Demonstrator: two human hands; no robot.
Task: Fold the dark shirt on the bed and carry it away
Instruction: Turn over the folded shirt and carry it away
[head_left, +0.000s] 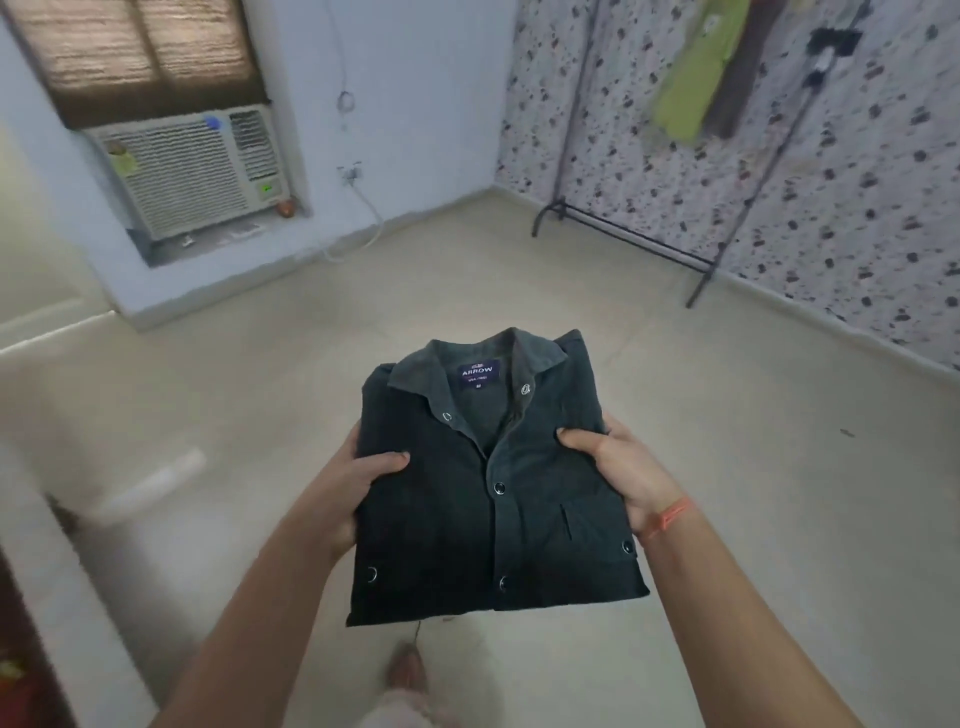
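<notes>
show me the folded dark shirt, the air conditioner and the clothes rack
folded dark shirt (441, 519): head view, on its front panel left of the placket
air conditioner (187, 176): head view, on its front grille
clothes rack (631, 236): head view, on its lower bar

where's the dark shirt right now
In the head view the dark shirt is folded and held centre frame above the floor, gripped at its sides by the left hand and right hand.
</notes>
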